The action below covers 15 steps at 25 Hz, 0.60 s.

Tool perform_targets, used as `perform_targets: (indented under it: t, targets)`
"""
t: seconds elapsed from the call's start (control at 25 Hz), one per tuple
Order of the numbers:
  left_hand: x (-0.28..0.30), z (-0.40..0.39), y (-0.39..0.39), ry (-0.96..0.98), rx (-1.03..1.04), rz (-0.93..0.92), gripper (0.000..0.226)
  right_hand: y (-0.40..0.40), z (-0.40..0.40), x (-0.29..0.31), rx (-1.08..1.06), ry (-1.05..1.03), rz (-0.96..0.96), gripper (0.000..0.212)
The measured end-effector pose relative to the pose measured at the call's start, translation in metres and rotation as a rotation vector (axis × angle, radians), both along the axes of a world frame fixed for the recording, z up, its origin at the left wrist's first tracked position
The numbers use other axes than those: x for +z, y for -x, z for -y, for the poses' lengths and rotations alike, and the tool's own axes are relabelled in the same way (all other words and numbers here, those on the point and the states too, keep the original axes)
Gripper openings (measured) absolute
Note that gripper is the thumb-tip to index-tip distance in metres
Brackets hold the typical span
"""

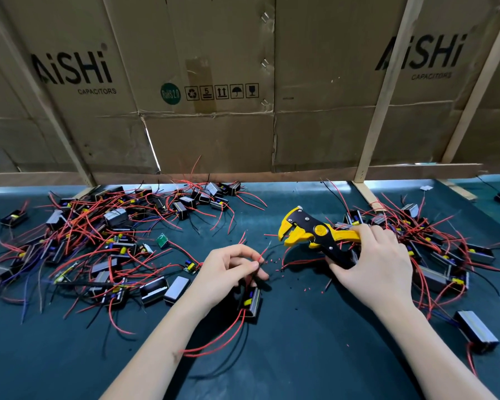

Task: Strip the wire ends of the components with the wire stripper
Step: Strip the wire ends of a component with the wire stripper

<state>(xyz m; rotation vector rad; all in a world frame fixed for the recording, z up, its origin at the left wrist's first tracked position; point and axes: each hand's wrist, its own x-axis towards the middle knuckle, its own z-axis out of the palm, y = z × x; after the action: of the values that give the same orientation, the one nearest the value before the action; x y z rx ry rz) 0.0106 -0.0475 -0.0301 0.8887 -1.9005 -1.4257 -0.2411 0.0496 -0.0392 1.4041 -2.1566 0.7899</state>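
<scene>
My right hand (375,264) grips the handles of a yellow and black wire stripper (309,230), whose jaws gape open and point left, just above the dark green mat. My left hand (231,269) pinches a red wire (262,253) between thumb and fingers; its bare tip points up towards the jaws, a short gap away. The wire belongs to a small black box component (253,304) lying below my left hand, with red and black leads trailing towards me. Tiny red insulation scraps (274,262) dot the mat between my hands.
A big tangle of components with red wires (93,243) covers the left of the mat (300,356). A second heap (433,249) lies right, behind my right hand. One lone component (476,330) sits at the near right. Cardboard panels (214,111) and wooden slats wall the back.
</scene>
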Motion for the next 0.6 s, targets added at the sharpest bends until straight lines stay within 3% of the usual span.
perform_targets:
  t: [0.32,0.6]
  targets:
    - [-0.003,-0.002,0.001,-0.048,0.082,-0.122,0.004,-0.012,0.005,-0.005,0.04,-0.005,-0.08,0.064]
    - [-0.003,-0.003,0.005,-0.059,0.139,-0.117,0.006,-0.02,0.008,-0.007,0.094,-0.008,-0.114,0.06]
